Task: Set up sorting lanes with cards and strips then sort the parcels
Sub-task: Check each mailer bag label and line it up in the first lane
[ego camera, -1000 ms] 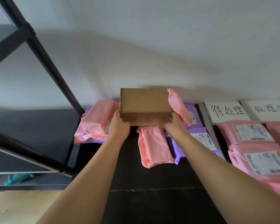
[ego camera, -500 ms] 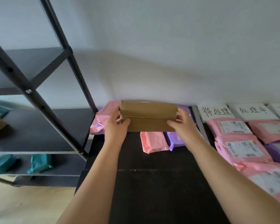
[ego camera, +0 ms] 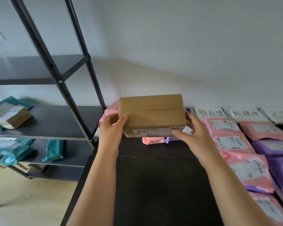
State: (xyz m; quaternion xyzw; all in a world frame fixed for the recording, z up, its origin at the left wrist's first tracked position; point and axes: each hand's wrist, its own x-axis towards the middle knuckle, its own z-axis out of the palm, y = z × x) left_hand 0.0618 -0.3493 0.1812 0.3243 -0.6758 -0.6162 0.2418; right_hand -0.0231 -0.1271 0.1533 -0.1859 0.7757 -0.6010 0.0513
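Gripping a brown taped cardboard box, the left hand and right hand curl round its ends. It hangs above the black table, pink plastic mailers to the right.

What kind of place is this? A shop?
More likely a parcel sorting spot or mailroom. Labelled pink bags lie in rows by handwritten cards, teal parcels sit on a metal shelf, and left hand and right hand hold a cardboard box.

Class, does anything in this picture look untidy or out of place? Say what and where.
On the left shelf, a brown box and teal bags lie tilted and heaped, unlike the pink parcels laid in straight lanes on the table.
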